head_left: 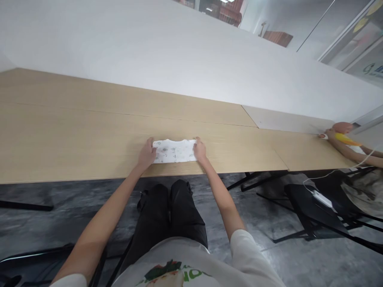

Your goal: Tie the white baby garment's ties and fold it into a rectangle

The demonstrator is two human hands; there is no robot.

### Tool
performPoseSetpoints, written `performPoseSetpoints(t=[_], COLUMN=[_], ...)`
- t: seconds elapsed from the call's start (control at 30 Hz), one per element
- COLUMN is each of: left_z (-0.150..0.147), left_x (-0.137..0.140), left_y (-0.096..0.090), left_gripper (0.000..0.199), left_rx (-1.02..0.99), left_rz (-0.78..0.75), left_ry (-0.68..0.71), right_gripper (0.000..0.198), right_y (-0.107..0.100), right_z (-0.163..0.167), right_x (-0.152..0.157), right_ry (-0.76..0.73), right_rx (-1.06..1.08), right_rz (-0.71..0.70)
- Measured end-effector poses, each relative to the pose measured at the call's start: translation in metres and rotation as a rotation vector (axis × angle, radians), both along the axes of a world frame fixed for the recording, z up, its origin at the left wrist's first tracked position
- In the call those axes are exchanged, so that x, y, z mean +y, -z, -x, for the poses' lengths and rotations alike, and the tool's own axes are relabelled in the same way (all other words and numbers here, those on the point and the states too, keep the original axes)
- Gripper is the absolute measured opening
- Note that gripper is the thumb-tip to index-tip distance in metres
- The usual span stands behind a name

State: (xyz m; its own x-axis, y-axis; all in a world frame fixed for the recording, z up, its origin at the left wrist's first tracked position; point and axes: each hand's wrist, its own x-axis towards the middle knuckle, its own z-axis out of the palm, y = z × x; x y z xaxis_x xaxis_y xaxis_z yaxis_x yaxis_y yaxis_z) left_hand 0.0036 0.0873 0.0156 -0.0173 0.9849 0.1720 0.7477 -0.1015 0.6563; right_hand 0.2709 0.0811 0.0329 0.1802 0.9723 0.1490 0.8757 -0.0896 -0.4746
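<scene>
A white baby shirt [175,151] with small dark prints lies folded into a low rectangle on the wooden table, near its front edge. Along its far side runs a shallow curve like a neckline. My left hand [146,154] is closed on the shirt's left end, thumb on top of the cloth. At the right end, my right hand [200,150] pinches the cloth in the same way. The fabric between the hands looks flat and spread. The undersides of my fingers are hidden.
The light wooden table [74,139] runs left to right, with a white partition [134,52] behind it. At far right, another person's arms [347,149] hold a doll [342,127]. A black chair [311,207] carries a white power strip [322,199] with a cable.
</scene>
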Motion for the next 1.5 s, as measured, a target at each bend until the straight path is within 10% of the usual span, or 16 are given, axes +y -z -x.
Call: performPoseSetpoints(t=[0.47,0.73,1.5], left_z=[-0.005,-0.010,-0.012], left_x=[-0.006,-0.018,-0.012], left_y=[-0.005,0.001,0.020], left_gripper=[0.045,0.050,0.055], left_rx=[0.135,0.401,0.458], left_rz=[-0.041,-0.126,-0.120], left_ry=[-0.129,0.253,0.184], right_gripper=[0.038,0.032,0.049], right_y=[-0.002,0.006,0.020], right_z=[0.000,-0.004,-0.001], right_x=[-0.004,-0.025,-0.019], right_ry=[0.056,0.023,-0.231], right_rx=[0.010,-0.046,-0.190], right_rz=[-0.045,-0.031,0.070])
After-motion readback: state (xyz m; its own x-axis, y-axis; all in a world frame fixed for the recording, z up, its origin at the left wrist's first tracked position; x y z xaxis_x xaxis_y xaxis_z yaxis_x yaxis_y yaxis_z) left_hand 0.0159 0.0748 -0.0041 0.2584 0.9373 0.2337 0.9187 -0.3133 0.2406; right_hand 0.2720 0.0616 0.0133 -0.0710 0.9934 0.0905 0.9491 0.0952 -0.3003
